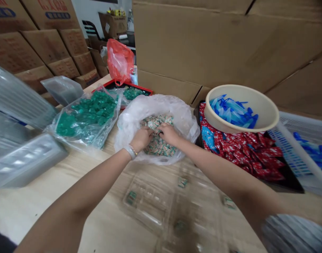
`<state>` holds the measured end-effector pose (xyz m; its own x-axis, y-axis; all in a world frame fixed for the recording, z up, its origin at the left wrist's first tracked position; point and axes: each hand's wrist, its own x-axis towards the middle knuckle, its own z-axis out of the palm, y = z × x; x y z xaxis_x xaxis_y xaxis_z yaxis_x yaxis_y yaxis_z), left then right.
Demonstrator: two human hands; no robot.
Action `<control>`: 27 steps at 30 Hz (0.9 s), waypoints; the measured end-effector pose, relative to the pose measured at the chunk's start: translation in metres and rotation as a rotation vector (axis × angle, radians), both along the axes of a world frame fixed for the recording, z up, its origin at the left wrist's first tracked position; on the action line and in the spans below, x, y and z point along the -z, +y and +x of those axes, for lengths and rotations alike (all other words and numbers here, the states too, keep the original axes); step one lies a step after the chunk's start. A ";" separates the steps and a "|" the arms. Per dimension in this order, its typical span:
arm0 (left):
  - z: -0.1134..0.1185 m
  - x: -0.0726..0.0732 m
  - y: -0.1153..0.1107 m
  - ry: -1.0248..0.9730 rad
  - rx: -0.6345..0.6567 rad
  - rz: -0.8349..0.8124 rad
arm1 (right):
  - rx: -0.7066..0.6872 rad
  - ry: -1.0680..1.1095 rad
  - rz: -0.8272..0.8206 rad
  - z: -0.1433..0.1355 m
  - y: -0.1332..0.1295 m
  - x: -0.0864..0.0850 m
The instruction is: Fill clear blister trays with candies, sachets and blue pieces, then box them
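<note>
A white plastic bag point(129, 109) stands on the table with its mouth spread wide, full of small printed packets point(161, 146) in pale, green and orange tones. Both hands reach into it. My left hand point(142, 138) has its fingers curled among the packets; exactly what they pinch is partly hidden. Close beside it, my right hand point(169, 134) is closed with the fingertips on small packets. Nearer to me lie clear plastic trays point(150, 202) with compartments, blurred, and a single packet point(131, 197) sits in one compartment; a few others hold one too.
On the left are a clear bag of green wrapped pieces point(89, 112) and stacked clear trays point(26, 161). To the right, a cream basin point(266, 112) of blue pieces sits above red wrapped packets point(240, 151), beside a white basket point(290, 154). Cardboard point(216, 45) walls the back.
</note>
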<state>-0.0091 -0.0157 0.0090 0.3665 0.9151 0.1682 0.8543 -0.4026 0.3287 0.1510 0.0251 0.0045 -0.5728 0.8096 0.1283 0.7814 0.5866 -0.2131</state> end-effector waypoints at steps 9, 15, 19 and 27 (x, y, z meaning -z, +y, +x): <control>-0.001 -0.007 -0.030 -0.101 -0.152 -0.014 | 0.088 0.020 -0.183 0.024 -0.032 -0.015; -0.007 -0.002 -0.020 -0.103 -0.114 -0.056 | 0.156 0.128 -0.229 0.026 -0.030 -0.005; -0.008 0.002 -0.019 -0.183 -0.112 -0.019 | 0.125 0.176 -0.223 0.026 -0.028 0.001; -0.012 0.006 -0.014 -0.281 -0.113 -0.073 | 0.047 0.237 -0.104 0.008 -0.027 -0.002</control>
